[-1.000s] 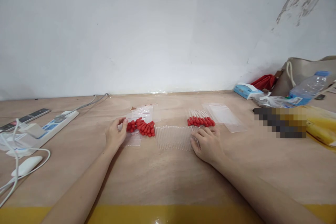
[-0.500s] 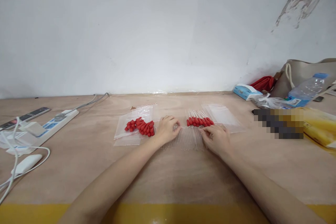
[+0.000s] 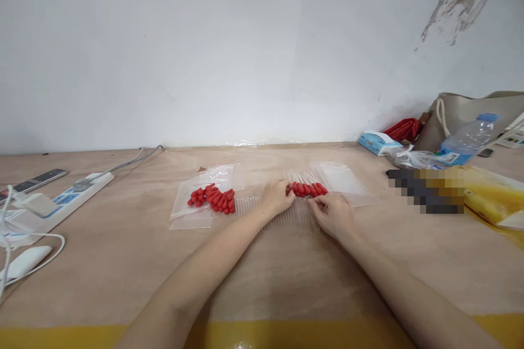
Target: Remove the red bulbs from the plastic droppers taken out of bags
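Observation:
My left hand (image 3: 278,197) is closed, its fingertips pinched against the left end of a row of red rubber bulbs (image 3: 310,190). Thin pale stems fan out behind these bulbs, so they look like droppers. Just to the right, my right hand (image 3: 333,215) pinches near the top end of a thin clear tube at the edge of a side-by-side row of clear tubes (image 3: 282,218). Part of that row lies under my left wrist. Loose red bulbs (image 3: 221,200) are heaped to the left on a clear plastic bag (image 3: 191,223).
Another clear bag (image 3: 346,180) lies behind my right hand. At left are a power strip (image 3: 77,193), white cables and a phone (image 3: 36,182). A tissue pack (image 3: 379,143), a plastic bottle (image 3: 466,139) and a yellow package (image 3: 495,196) lie at right, before the wall.
My left hand has moved right, from over the clear tubes to the red bulbs of the right-hand row. My right hand stays at the tubes' right edge. The view has shifted slightly.

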Action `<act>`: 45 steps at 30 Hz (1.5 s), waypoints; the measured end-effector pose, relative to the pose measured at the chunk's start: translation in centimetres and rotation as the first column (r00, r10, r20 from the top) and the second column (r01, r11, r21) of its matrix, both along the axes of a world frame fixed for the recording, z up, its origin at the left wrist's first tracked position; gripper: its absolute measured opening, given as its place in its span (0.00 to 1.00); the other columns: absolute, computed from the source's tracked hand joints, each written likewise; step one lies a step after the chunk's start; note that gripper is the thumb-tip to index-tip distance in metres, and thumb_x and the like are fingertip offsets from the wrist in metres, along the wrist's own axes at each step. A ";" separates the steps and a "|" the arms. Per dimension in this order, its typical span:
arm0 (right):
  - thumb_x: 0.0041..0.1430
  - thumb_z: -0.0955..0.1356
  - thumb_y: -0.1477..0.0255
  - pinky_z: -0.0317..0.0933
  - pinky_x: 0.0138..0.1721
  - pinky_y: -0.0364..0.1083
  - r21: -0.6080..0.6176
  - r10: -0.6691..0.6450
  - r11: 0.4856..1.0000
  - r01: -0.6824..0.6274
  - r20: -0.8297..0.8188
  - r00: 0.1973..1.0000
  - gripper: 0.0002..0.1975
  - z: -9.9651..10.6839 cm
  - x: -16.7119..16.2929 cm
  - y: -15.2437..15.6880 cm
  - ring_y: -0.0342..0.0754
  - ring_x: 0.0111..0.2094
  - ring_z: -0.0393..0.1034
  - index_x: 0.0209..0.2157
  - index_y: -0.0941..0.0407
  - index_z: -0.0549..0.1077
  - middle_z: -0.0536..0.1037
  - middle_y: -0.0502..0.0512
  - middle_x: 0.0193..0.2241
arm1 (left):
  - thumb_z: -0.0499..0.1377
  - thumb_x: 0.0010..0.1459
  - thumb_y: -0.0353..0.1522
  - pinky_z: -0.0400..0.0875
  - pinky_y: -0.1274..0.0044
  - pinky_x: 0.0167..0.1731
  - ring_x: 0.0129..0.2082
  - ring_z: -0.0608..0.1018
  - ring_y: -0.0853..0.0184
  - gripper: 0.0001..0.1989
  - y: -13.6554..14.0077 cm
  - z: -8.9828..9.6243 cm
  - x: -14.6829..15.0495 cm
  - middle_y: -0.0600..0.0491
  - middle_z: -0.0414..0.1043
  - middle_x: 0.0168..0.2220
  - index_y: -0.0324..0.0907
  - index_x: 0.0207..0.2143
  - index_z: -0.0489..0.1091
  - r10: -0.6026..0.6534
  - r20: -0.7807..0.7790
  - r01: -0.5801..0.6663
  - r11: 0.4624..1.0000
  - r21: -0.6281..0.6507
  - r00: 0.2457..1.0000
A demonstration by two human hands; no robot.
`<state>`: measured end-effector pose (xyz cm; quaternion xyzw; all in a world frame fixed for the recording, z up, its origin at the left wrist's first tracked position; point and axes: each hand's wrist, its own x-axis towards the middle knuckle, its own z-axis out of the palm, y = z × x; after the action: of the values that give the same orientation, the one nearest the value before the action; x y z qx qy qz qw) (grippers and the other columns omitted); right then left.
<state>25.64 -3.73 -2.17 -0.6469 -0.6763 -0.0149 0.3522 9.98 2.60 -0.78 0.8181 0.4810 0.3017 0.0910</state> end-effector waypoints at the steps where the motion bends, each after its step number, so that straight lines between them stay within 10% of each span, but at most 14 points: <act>1: 0.52 0.61 0.64 0.44 0.29 0.44 -0.001 0.004 1.000 -0.004 0.004 1.000 0.14 0.0 0.0 0.0 0.45 0.27 0.65 0.21 0.54 0.73 0.73 0.49 0.19 | 0.54 0.48 0.28 0.66 0.76 0.34 0.30 0.73 0.67 0.07 0.0 -0.2 0.1 0.52 0.73 0.30 0.40 0.30 0.70 0.026 0.033 -0.026 1.000 -0.001 0.999; 14: 0.54 0.61 0.64 0.52 0.34 0.45 0.163 0.077 0.984 -0.067 -0.054 0.996 0.12 -0.4 -0.4 -0.2 0.45 0.29 0.66 0.28 0.54 0.73 0.73 0.51 0.24 | 0.56 0.50 0.30 0.71 0.77 0.34 0.31 0.76 0.69 0.07 -4.9 0.2 -7.8 0.51 0.75 0.31 0.39 0.32 0.71 0.054 0.469 -0.038 0.998 -0.044 0.882; 21: 0.55 0.63 0.64 0.52 0.47 0.52 0.317 0.390 0.836 -0.447 0.229 0.892 0.22 0.3 -3.0 -1.8 0.51 0.47 0.61 0.51 0.54 0.64 0.69 0.60 0.45 | 0.56 0.51 0.29 0.70 0.74 0.37 0.34 0.76 0.67 0.06 -9.3 -0.4 -12.5 0.51 0.75 0.31 0.41 0.32 0.72 -0.224 0.296 0.225 0.974 0.031 0.929; 26: 0.57 0.62 0.69 0.42 0.51 0.55 0.267 0.527 0.733 -0.625 0.359 0.771 0.11 0.2 -4.8 -2.8 0.45 0.38 0.65 0.43 0.51 0.70 0.76 0.50 0.29 | 0.55 0.52 0.27 0.69 0.74 0.40 0.32 0.75 0.69 0.07 -10.1 -0.2 -11.9 0.52 0.74 0.29 0.41 0.33 0.71 -0.358 0.250 0.333 0.933 0.135 0.900; 32: 0.57 0.62 0.70 0.44 0.48 0.52 0.281 0.515 0.733 -0.619 0.365 0.776 0.08 -0.3 -5.7 -3.0 0.41 0.27 0.62 0.35 0.52 0.73 0.71 0.46 0.19 | 0.56 0.52 0.33 0.66 0.72 0.41 0.39 0.71 0.65 0.15 -10.5 0.1 -11.2 0.47 0.69 0.39 0.41 0.43 0.67 -0.298 0.077 0.290 0.951 0.105 0.951; 45: 0.57 0.62 0.72 0.43 0.47 0.51 0.326 0.464 0.688 -0.648 0.489 0.739 0.07 -0.8 -5.9 -4.0 0.40 0.27 0.59 0.32 0.51 0.73 0.69 0.44 0.17 | 0.49 0.60 0.32 0.57 0.70 0.42 0.29 0.69 0.69 0.10 -10.8 -0.6 -11.4 0.54 0.70 0.25 0.42 0.33 0.70 -0.310 -0.141 0.329 0.934 0.140 0.940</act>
<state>19.74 -7.74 -2.98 -0.2832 -0.8705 -0.1919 0.3538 -1.38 -8.18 -1.38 0.9064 0.3200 0.2724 0.0441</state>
